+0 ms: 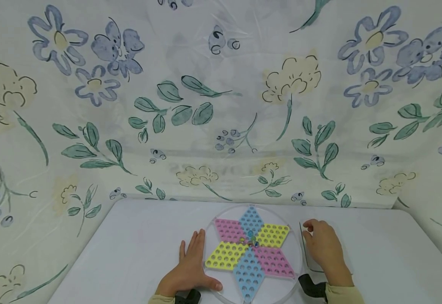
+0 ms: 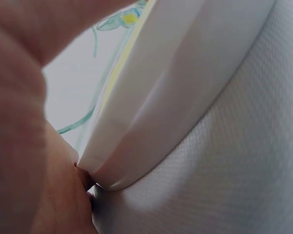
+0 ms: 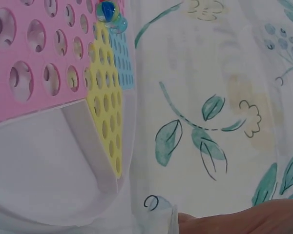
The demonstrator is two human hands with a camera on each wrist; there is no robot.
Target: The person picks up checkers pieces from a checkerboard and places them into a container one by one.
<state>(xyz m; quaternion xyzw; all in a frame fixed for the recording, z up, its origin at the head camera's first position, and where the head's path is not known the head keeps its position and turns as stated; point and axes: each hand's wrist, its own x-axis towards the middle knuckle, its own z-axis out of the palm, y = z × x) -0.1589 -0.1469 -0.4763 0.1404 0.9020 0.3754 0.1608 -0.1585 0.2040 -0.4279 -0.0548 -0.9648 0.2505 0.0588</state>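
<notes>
White table (image 1: 129,253) in the lower half of the head view; flowered cloth (image 1: 221,105) hangs behind it and fills the whole upper frame.

Left hand (image 1: 190,270): flat on the table at lower centre, fingers straight and together, pointing up-frame, thumb spread toward the lower right. Holds nothing. The left wrist view shows skin tight against the white rim of the round board (image 2: 185,83), so the hand touches the board's left edge.

Right hand (image 1: 325,249): right of centre, fingers curled downward, fingertips at the upper left of the hand. It rests on or by a clear rectangular piece (image 1: 307,253) lying just beside the board's right edge. Whether the fingers pinch that piece or only touch it cannot be told; the right wrist view shows just a sliver of the hand at bottom.

Board (image 1: 252,251): lies between the two hands, each close to an edge. Six-point star of pink, yellow and blue perforated fields; a blue field points toward the person at bottom centre of the frame.

Marbles (image 1: 252,241): a few sit clustered at the star's centre, apart from both hands, roughly midway between them.
</notes>
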